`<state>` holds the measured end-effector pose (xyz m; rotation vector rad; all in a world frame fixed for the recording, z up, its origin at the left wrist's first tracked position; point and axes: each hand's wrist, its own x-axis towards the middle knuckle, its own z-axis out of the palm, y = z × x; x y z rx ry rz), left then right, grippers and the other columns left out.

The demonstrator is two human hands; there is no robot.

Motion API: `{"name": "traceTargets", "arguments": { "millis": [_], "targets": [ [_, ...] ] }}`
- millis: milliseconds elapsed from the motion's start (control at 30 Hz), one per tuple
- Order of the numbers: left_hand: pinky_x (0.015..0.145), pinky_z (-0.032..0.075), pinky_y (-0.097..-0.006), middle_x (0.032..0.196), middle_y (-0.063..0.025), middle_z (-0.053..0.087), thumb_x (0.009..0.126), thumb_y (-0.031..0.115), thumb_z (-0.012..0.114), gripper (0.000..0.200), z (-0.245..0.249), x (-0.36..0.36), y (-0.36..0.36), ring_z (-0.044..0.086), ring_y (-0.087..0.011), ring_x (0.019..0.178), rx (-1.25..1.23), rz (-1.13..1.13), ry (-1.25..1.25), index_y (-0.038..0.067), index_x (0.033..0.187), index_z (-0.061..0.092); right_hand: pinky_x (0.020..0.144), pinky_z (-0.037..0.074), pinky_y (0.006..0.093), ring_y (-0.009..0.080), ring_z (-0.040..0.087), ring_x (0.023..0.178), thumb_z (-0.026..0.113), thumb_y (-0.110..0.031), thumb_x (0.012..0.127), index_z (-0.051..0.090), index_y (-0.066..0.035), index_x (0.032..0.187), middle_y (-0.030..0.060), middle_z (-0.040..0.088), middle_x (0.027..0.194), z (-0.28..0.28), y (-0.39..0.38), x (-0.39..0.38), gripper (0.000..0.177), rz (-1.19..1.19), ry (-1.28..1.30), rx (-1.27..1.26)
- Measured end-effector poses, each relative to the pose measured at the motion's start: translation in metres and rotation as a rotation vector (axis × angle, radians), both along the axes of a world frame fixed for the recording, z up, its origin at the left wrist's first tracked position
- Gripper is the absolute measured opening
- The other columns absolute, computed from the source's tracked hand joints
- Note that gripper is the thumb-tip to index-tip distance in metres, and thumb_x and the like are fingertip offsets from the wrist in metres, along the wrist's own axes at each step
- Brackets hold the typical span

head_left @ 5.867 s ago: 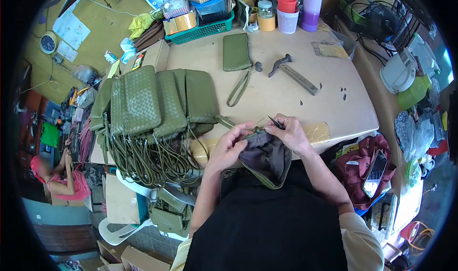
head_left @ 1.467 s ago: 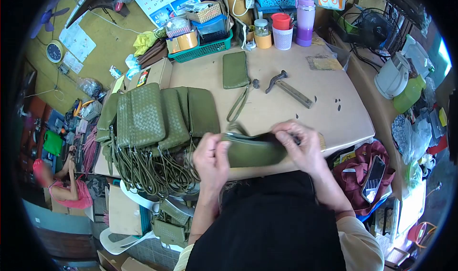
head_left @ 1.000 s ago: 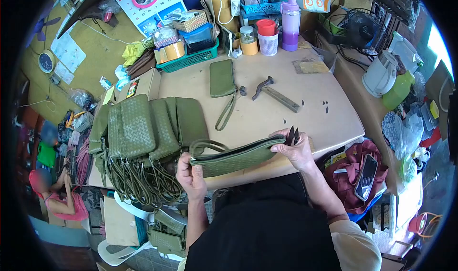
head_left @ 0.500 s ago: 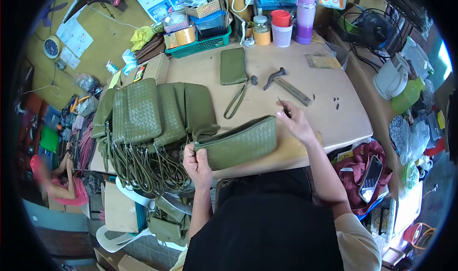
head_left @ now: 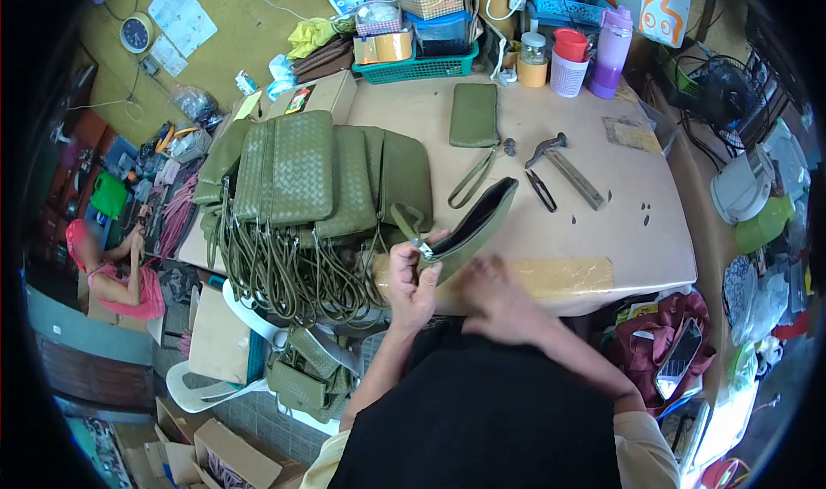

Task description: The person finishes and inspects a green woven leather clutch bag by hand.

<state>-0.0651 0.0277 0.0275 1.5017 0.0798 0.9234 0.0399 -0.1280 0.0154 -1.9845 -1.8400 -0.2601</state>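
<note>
A green pouch [head_left: 482, 226] is gripped at its zipper end by my left hand [head_left: 415, 287], thumb in front and fingers behind. Its top gapes, showing a dark lining, and a strap stands up by the hand. Just below the pouch, my right hand [head_left: 499, 295] is smeared by motion. Black thread snips [head_left: 541, 191] lie on the table beside a hammer [head_left: 568, 172]. Farther back rests a flat green pouch [head_left: 474, 115] with a wrist strap. Woven green pouches [head_left: 284, 169] are piled left of my hands, their straps [head_left: 284, 274] hanging over the edge.
Brown tape [head_left: 559, 275] runs along the table's front edge. At the back stand a green basket [head_left: 417, 69], lidded containers and a purple bottle [head_left: 611, 54]. A maroon bag [head_left: 667, 343] with a phone sits right. Another person [head_left: 125, 274] works at far left.
My right hand has let go of the thread snips, now on the table, and moved left and down to the pouch. The pouch has turned more upright, its mouth wider. The view has shifted.
</note>
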Motion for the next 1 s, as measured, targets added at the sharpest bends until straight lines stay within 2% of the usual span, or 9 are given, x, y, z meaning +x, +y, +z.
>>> {"name": "traceTargets", "arguments": {
  "millis": [33, 100, 200, 367, 500, 567, 767, 833, 1000],
  "targets": [
    [0.101, 0.039, -0.0344, 0.128, -0.0225, 0.054, 0.092, 0.004, 0.057, 0.028, 0.0, 0.002, 0.0, 0.054, -0.021, 0.113, 0.001, 0.005, -0.004, 0.003, 0.115, 0.041, 0.101, 0.041, 0.0434, 0.0334, 0.056, 0.116, 0.07, -0.029, 0.081, 0.065, -0.004, 0.11, 0.0182, 0.061, 0.12, 0.005, -0.007, -0.009, 0.039, 0.127, 0.073, -0.051],
    [0.1, 0.04, -0.0334, 0.127, -0.0221, 0.054, 0.091, 0.002, 0.058, 0.028, 0.001, 0.002, -0.003, 0.054, -0.021, 0.114, -0.027, -0.013, 0.002, 0.003, 0.113, 0.042, 0.094, 0.045, 0.0404, 0.0302, 0.059, 0.109, 0.075, -0.019, 0.077, 0.067, -0.004, 0.101, 0.0155, 0.064, 0.114, 0.039, -0.014, 0.005, 0.029, 0.346, 1.381, -0.551],
    [0.096, 0.042, -0.0317, 0.121, -0.0183, 0.056, 0.088, 0.001, 0.064, 0.026, 0.002, 0.004, -0.007, 0.055, -0.0182, 0.109, -0.001, 0.012, -0.038, 0.002, 0.107, 0.047, 0.081, 0.049, 0.0355, 0.0267, 0.061, 0.092, 0.079, -0.012, 0.071, 0.068, -0.005, 0.089, 0.0105, 0.064, 0.098, 0.062, -0.017, 0.011, 0.022, 0.135, 0.975, 0.235],
    [0.075, 0.05, -0.0289, 0.094, -0.0138, 0.061, 0.077, 0.001, 0.074, 0.018, 0.033, 0.005, -0.029, 0.062, -0.0227, 0.085, 0.507, 0.265, 0.076, 0.0, 0.084, 0.057, 0.064, 0.048, 0.0335, 0.0261, 0.057, 0.07, 0.078, -0.011, 0.071, 0.065, -0.003, 0.083, 0.0098, 0.06, 0.08, 0.103, 0.007, 0.011, 0.019, -0.117, 0.391, 0.567],
    [0.067, 0.05, -0.0296, 0.086, -0.0128, 0.062, 0.066, 0.0, 0.08, 0.023, 0.029, 0.009, -0.037, 0.062, -0.023, 0.077, 0.514, 0.354, 0.016, 0.0, 0.082, 0.063, 0.056, 0.045, 0.0266, 0.0157, 0.057, 0.067, 0.077, -0.013, 0.077, 0.062, -0.001, 0.085, 0.005, 0.059, 0.07, 0.085, 0.015, 0.007, 0.021, -0.083, 0.627, 0.478],
    [0.066, 0.05, -0.03, 0.085, -0.0127, 0.061, 0.066, 0.0, 0.081, 0.023, 0.027, 0.006, -0.038, 0.061, -0.0222, 0.076, 0.525, 0.365, 0.027, 0.0, 0.079, 0.062, 0.056, 0.044, 0.0224, 0.0063, 0.053, 0.069, 0.071, -0.014, 0.087, 0.058, -0.002, 0.083, 0.0, 0.058, 0.071, 0.072, 0.017, 0.009, 0.018, -0.025, 1.458, 0.474],
    [0.063, 0.047, -0.0267, 0.08, -0.0103, 0.06, 0.077, 0.007, 0.076, 0.017, 0.01, 0.008, -0.03, 0.058, -0.0183, 0.072, 0.459, 0.389, -0.115, 0.001, 0.075, 0.06, 0.066, 0.042, 0.0201, 0.0029, 0.049, 0.072, 0.064, -0.012, 0.092, 0.055, -0.004, 0.085, -0.0032, 0.056, 0.078, 0.067, 0.017, 0.008, 0.014, 0.063, 1.685, 0.555],
    [0.061, 0.044, -0.0244, 0.078, -0.0083, 0.058, 0.094, 0.02, 0.059, 0.028, 0.005, 0.004, -0.02, 0.053, -0.0144, 0.067, -0.189, 0.341, -0.179, 0.002, 0.072, 0.057, 0.069, 0.042, 0.0204, 0.003, 0.049, 0.073, 0.064, -0.013, 0.092, 0.055, -0.005, 0.086, -0.0034, 0.056, 0.079, 0.068, 0.016, 0.011, 0.014, 0.066, 1.716, 0.575],
    [0.087, 0.045, -0.0321, 0.103, -0.0166, 0.06, 0.096, 0.035, 0.052, 0.04, 0.036, 0.012, -0.016, 0.059, -0.0219, 0.094, -0.003, 0.523, -0.288, -0.003, 0.106, 0.06, 0.075, 0.042, 0.0238, 0.0055, 0.051, 0.079, 0.062, -0.02, 0.094, 0.058, -0.008, 0.09, -0.0033, 0.057, 0.084, 0.07, 0.005, 0.035, 0.013, 0.018, 1.893, 0.79]
  ]
}}
